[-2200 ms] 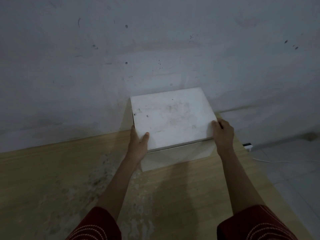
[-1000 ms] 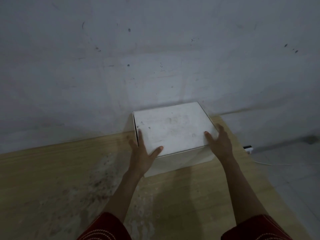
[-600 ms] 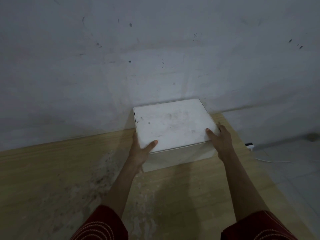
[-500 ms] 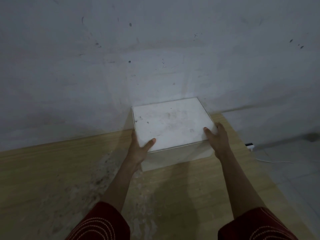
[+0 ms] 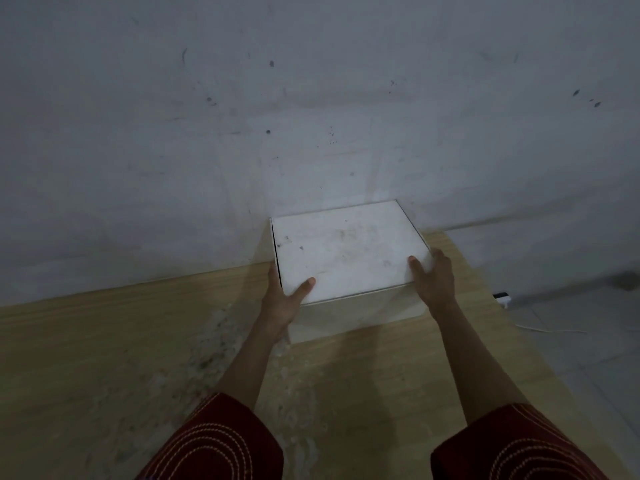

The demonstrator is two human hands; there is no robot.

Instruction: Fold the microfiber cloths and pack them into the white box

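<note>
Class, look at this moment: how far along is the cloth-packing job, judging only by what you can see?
Done: the white cardboard box has its lid down; no cloths lie on the light wooden table, so they may be inside, though that is hidden. In hand: the left hand and right hand grip the lid's front corners. Left: perhaps only letting go.
</note>
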